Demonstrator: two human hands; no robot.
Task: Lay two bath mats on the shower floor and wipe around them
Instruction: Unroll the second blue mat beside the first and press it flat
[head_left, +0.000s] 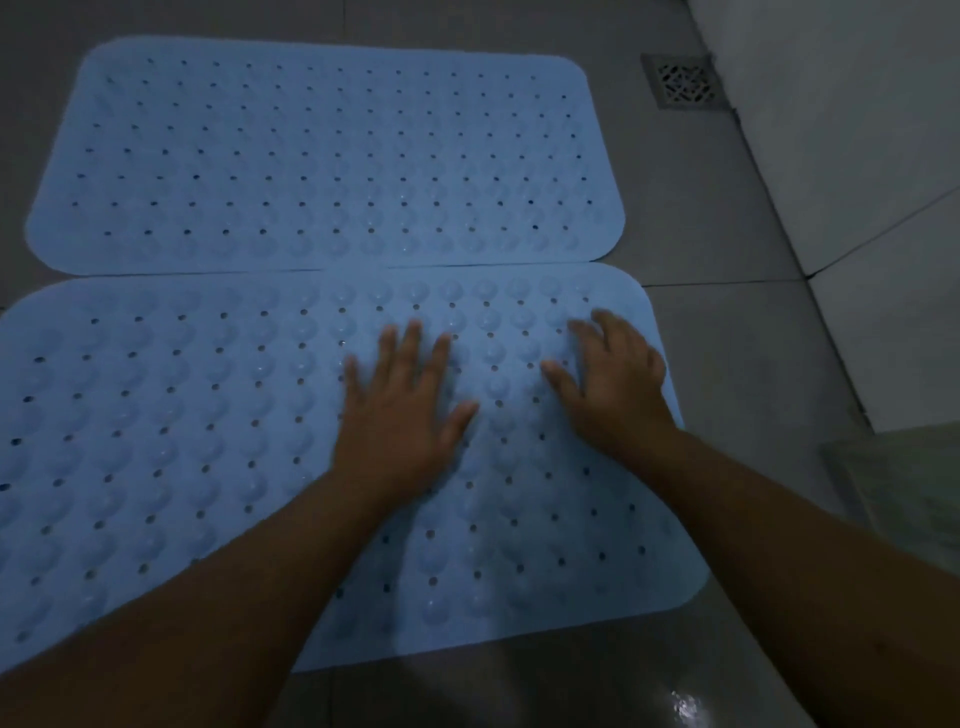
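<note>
Hands: left hand (402, 410) and right hand (615, 382) lie flat with fingers spread, pressing the right half of the near mat (171, 441), holding nothing.
Near mat: long axis left to right; its left half lies away from both hands, left hand nearer.
Far mat (322, 156): parallel, edges touching.
Floor (717, 338): bare strip right, toward drain (684, 80).
Containers: none visible.

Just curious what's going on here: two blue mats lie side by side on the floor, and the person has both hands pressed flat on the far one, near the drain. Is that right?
Not quite. The head view shows the left hand and right hand pressed flat on the near mat, not the far mat. The rest holds: two blue mats lie side by side on the floor, the far one nearer the drain.
</note>
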